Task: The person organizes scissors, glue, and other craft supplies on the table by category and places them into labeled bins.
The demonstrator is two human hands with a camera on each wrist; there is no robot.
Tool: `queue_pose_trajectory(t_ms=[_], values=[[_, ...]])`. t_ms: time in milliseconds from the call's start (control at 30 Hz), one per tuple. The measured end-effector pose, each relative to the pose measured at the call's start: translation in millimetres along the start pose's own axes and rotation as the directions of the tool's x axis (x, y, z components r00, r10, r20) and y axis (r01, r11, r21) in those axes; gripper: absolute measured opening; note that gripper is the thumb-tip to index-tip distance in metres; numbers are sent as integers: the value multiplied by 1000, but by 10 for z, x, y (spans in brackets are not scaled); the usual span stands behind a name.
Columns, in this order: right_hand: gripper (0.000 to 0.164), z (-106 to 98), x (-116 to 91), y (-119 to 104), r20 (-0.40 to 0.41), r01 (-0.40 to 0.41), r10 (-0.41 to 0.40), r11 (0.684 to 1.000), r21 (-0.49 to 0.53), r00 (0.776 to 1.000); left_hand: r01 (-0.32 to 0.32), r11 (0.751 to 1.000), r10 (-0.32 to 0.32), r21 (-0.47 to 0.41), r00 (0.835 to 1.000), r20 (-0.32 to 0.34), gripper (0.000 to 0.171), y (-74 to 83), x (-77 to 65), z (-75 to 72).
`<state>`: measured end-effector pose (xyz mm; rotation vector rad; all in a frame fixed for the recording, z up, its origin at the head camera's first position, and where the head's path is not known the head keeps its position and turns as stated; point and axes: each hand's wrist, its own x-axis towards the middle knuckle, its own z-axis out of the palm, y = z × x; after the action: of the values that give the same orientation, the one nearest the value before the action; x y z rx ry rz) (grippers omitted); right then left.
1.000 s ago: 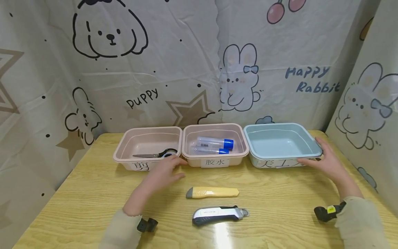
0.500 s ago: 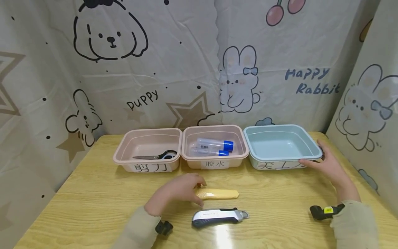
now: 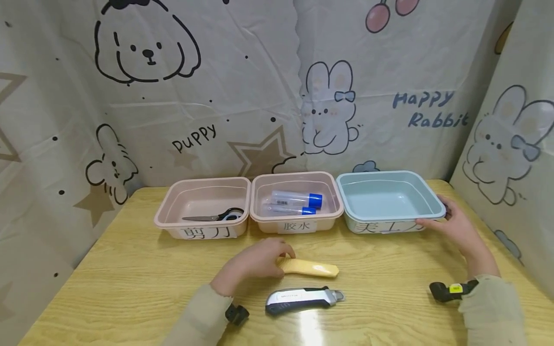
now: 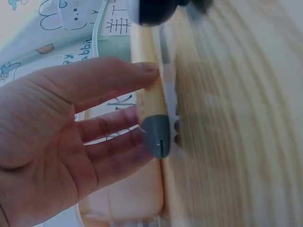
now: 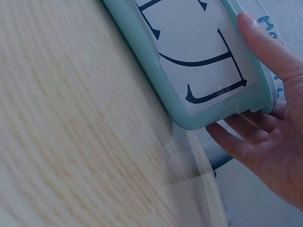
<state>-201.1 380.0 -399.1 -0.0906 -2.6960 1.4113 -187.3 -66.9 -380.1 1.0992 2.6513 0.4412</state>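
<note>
My left hand (image 3: 259, 259) pinches a yellow utility knife (image 3: 311, 268) by its grey-tipped end. In the left wrist view, thumb and fingers lie on either side of the knife's yellow body (image 4: 155, 101), and the grey end (image 4: 156, 135) points back toward the wrist. A silver and black utility knife (image 3: 303, 300) lies on the table just in front. My right hand (image 3: 460, 233) grips the right corner of the light blue bin (image 3: 391, 197). Its thumb is on the front rim, with the fingers along the side wall (image 5: 227, 116).
Left of the blue bin stand two pink bins in the same row. The middle pink bin (image 3: 298, 220) holds two clear tubes (image 3: 291, 199) with blue caps; in the left pink bin (image 3: 199, 224) lie scissors (image 3: 214, 217). Paper labels front all three, and a printed curtain hangs behind.
My left hand has come from the left pink bin down to the yellow utility knife and taken hold of it. The knife's far end has swung slightly. My right hand stays at the blue bin.
</note>
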Motion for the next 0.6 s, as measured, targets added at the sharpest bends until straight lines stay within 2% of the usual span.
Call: queue_pose_trajectory(t_ms=[133,333,433,600], values=[[97,1,-3,2,4,-9,9,1000,8,1000,-22,1000,22,1,999,-48,40,62,113,-22],[94,-10,-8,53,-10,-35,35,999,-3,999,-66,998,67,11,988,-142,42,250,389,-167],[93,-3,-10,51,-8,-56,56,998,-34,998,-78,997,81,27,976,-204,43,357,523,-235],[92,-7,-9,40,2,-40,40,999,-24,999,-68,996,82,57,947,-309,43,512,718,-293]])
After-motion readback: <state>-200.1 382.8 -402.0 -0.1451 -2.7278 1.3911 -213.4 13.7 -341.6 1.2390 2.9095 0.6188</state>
